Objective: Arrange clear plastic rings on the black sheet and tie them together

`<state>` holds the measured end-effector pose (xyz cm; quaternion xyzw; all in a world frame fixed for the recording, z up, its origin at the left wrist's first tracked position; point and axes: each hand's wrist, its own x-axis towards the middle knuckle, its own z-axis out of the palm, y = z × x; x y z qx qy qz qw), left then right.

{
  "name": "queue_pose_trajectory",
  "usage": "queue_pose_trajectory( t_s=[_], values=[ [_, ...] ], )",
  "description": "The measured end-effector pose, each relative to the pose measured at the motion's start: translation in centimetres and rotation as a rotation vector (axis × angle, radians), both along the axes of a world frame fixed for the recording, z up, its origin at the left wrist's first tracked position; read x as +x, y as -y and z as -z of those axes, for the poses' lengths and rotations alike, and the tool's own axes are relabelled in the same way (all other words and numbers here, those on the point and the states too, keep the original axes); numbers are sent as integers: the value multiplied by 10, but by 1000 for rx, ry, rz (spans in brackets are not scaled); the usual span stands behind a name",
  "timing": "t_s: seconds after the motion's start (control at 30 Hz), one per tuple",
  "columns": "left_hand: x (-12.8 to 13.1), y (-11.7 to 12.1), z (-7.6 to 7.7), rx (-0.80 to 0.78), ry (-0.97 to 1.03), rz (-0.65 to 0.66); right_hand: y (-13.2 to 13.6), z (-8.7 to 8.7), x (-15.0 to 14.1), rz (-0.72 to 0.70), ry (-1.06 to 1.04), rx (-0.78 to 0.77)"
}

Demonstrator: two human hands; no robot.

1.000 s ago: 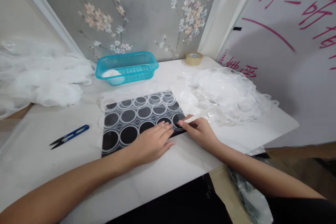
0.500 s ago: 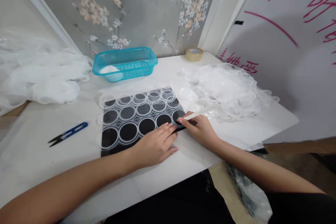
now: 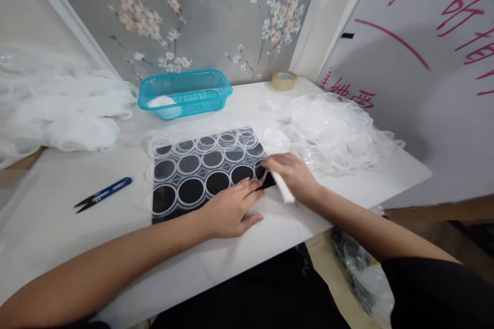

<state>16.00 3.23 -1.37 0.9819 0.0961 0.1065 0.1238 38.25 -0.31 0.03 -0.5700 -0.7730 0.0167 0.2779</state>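
A sheer white sheet patterned with rings (image 3: 192, 164) lies over a black rectangular board or sheet (image 3: 165, 198) on the white table. My left hand (image 3: 233, 208) rests flat on the lower right part of it, fingers spread and nothing held. At the right edge of the sheet, my right hand (image 3: 295, 177) grips a thin white strip (image 3: 283, 186), whose free end points down toward the table's front. What exactly this strip is, I cannot tell. Blue thread snips (image 3: 104, 194) lie left of the sheet.
A turquoise plastic basket (image 3: 185, 96) with a white item inside stands at the back. To its right sits a roll of tape (image 3: 283, 80). Heaps of sheer white ring-patterned material lie at right (image 3: 328, 131) and at left (image 3: 65, 108). A whiteboard (image 3: 417, 128) stands beyond the right edge.
My right hand has turned over, and the white strip now points down toward the front instead of up and right. My left hand stays flat on the sheet.
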Motion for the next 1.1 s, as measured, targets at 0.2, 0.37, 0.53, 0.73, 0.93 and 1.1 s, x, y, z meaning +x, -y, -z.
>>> queue_pose_trajectory(
  t_s=[0.2, 0.37, 0.53, 0.73, 0.93, 1.1],
  values=[
    [-3, 2, 0, 30, 54, 14, -33, -37, 61, 609, -300, 242],
    [-6, 5, -2, 183, 165, 90, -3, -26, 21, 403, -633, -83],
    [-13, 0, -23, 72, 428, 74, 19, -22, -34, 132, -1753, -773],
    [-17, -4, -46, -265, 639, -301, 30, -41, -55, 21, -1964, -958],
    [-14, -1, -53, -438, 569, -212, 41, -51, -64, -18, -1990, -1038],
    [-15, -2, -55, -508, 613, -247, 45, -55, -64, -1, -2035, -1041]
  ],
)
